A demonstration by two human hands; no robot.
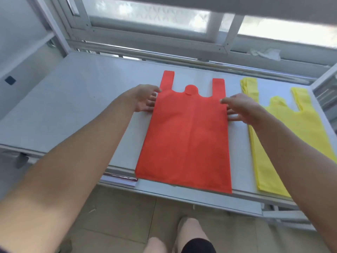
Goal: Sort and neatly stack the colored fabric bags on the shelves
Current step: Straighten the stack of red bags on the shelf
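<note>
A red-orange fabric bag with two handle straps lies flat on the white shelf, its bottom edge at the shelf's front lip. My left hand rests at the bag's upper left edge, fingers spread and touching the fabric. My right hand is at the upper right edge, fingers spread against that side. To the right lies a stack of yellow fabric bags, partly covered by my right forearm.
A metal rail and window frame run behind the shelf. A shelf upright stands at the far right. A thin white sheet pokes out under the shelf's front edge. Tiled floor and my feet show below.
</note>
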